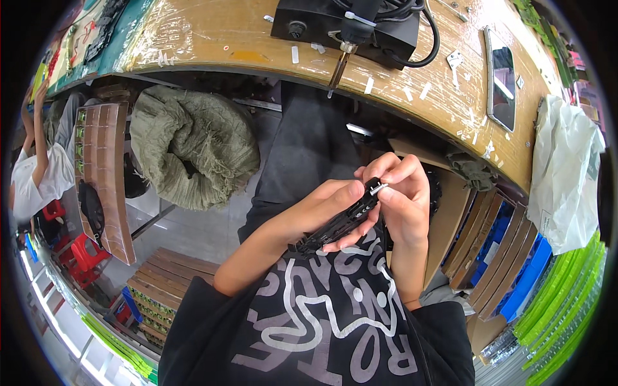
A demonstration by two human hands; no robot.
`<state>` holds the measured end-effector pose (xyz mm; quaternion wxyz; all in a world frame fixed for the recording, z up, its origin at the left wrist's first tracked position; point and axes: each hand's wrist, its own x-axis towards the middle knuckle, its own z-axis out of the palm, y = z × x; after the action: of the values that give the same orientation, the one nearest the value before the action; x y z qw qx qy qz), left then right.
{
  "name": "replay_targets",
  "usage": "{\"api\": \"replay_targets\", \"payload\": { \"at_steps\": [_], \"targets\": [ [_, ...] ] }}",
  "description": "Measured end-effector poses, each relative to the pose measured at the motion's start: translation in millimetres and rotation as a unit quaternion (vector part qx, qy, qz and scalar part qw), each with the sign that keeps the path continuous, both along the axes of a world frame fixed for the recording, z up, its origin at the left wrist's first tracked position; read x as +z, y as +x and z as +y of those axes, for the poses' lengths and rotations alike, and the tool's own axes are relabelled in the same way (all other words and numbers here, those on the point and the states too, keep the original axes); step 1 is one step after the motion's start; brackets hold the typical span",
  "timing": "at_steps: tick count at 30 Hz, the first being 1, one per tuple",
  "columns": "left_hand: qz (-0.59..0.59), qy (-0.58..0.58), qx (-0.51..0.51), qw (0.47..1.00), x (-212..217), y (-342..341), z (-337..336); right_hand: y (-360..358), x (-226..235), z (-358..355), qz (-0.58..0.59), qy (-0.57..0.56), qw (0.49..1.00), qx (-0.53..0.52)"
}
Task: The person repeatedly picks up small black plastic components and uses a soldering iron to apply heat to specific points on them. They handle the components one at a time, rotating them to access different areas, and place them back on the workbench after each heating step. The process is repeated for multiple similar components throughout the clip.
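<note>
Worktop (212, 38) spans the far side, carrying a black boxed unit (315, 26). Nearer, off the worktop, an elongated black part (341, 224) is held tilted: left hand (329, 198) clamped around its body, presumably for steadiness, far end exposed; right hand (407, 193) pinches a small silver piece (379, 189) there.

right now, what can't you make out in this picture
In the head view:
Underside of the black part: hidden by the part itself and the left hand.
Small silvery piece: too small, partly covered by the right hand.
Rear of the black box: past the top edge.
Co-worker: detail too small, near left rim.
</note>
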<state>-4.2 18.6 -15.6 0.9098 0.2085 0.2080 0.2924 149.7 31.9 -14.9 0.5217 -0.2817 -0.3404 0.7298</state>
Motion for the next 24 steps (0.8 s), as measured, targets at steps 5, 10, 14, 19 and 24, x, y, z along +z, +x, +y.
{"api": "replay_targets", "payload": {
  "at_steps": [5, 10, 14, 19, 24],
  "targets": [
    [0.033, 0.024, -0.013, 0.999, 2, -4, 4, 4, 3, 3, -0.038, 0.001, 0.999, 0.005],
    [0.074, 0.053, -0.035, 0.995, 1, -11, 5, 11, 3, 8, -0.11, 0.038, 0.992, 0.041],
    [0.09, 0.059, -0.05, 0.993, 0, -13, 5, 12, 5, 7, -0.155, 0.047, 0.986, 0.047],
    [0.097, 0.048, -0.004, 0.994, -2, -7, 4, 12, 7, 7, -0.189, 0.053, 0.98, 0.015],
    [0.02, -0.054, 0.012, 0.998, -23, -5, 8, 11, -10, 16, -0.134, 0.101, 0.986, -0.009]
  ]
}}
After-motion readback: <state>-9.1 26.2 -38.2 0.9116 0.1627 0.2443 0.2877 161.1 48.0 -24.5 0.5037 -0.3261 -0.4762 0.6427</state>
